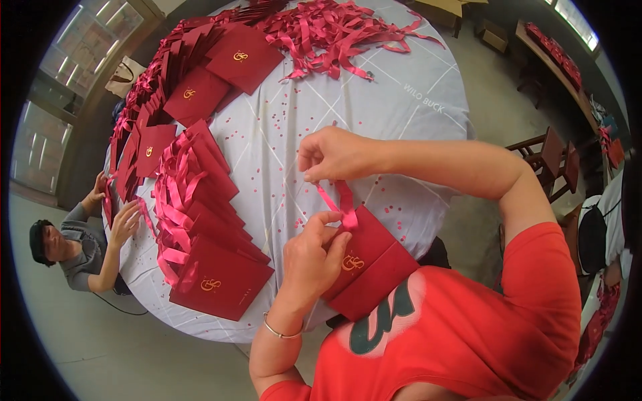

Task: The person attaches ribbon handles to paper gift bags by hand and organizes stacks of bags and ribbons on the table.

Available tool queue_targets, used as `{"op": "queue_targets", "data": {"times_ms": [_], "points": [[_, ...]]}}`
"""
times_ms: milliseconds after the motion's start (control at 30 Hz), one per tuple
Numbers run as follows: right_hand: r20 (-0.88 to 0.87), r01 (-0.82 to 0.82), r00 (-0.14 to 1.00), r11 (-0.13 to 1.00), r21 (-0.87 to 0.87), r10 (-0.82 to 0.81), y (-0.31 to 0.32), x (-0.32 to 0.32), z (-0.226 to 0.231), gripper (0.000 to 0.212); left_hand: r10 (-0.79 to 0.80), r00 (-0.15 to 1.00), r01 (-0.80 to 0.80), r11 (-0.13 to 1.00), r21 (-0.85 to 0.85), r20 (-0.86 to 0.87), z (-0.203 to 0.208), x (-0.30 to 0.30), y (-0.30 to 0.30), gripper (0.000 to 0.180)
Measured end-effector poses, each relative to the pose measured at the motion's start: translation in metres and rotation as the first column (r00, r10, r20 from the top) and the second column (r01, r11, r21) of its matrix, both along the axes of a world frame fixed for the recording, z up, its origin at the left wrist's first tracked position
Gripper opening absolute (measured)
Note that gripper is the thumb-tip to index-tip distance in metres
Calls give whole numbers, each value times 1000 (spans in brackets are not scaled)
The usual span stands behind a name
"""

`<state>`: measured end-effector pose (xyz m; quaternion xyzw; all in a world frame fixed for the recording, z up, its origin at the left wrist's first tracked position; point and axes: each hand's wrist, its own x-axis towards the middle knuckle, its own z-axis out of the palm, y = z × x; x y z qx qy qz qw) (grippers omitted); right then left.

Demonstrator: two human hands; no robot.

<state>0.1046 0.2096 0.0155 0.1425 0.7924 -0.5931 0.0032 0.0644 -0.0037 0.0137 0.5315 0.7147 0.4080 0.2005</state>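
A dark red paper gift bag [374, 267] with a gold emblem lies flat at the near edge of the table, against my red shirt. My left hand [313, 257] rests on its upper left part and pinches the pink ribbon [342, 204] at the bag's top edge. My right hand [332, 154] is raised above the bag and holds the ribbon's upper end between its fingertips. The ribbon runs taut between the two hands. A thin bracelet circles my left wrist.
A row of finished red bags with ribbon handles [200, 234] overlaps to my left. More flat bags [214, 73] and loose pink ribbons [334, 33] fill the far side of the grey-clothed table [401, 113]. Another person [80, 247] sits at the left, hands on bags. Wooden chairs [555, 160] stand right.
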Motion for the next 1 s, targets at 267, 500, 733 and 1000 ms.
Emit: {"op": "queue_targets", "data": {"times_ms": [267,500,733,1000], "points": [[-241,146,959,988,-44,-152,-4,8,-16,13,-19,1000,19,1000,-13,24,-5,-2,-1,23],[-272,196,957,918,346,-101,-4,-6,-36,17,2,999,-1,1000,-9,33,-7,-2,2,21],[-307,365,926,730,578,-219,4,20,0,32,59,998,-57,995,-87,24,-10,-5,3,20],[154,43,971,762,646,-185,7,30,-4,46,58,998,-58,998,-20,-24,-14,-2,4,19]]}}
